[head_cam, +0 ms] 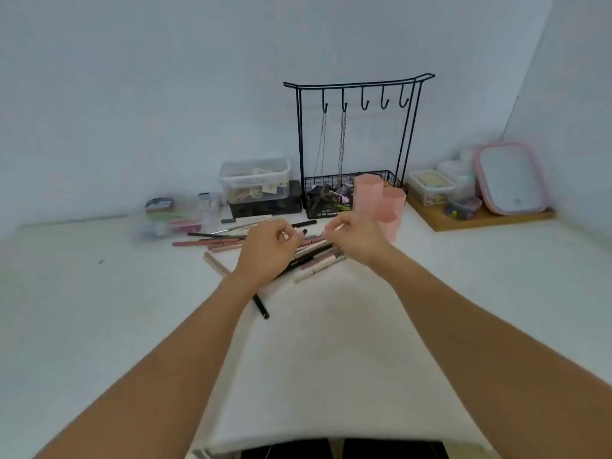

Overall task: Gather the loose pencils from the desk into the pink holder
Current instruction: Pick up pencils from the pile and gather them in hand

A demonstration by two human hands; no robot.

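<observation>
Both hands hang over a pile of loose pencils (314,256) on the white desk (331,342). The left hand (268,250) has its fingers curled in, but it is too blurry to tell if it holds a pencil. The right hand (356,238) also has curled fingers and pinches something thin and light at its fingertips. The pink holder (381,207) stands just beside the right hand, a little behind it, in front of a black wire rack (357,140). More pencils lie to the left of the left hand.
</observation>
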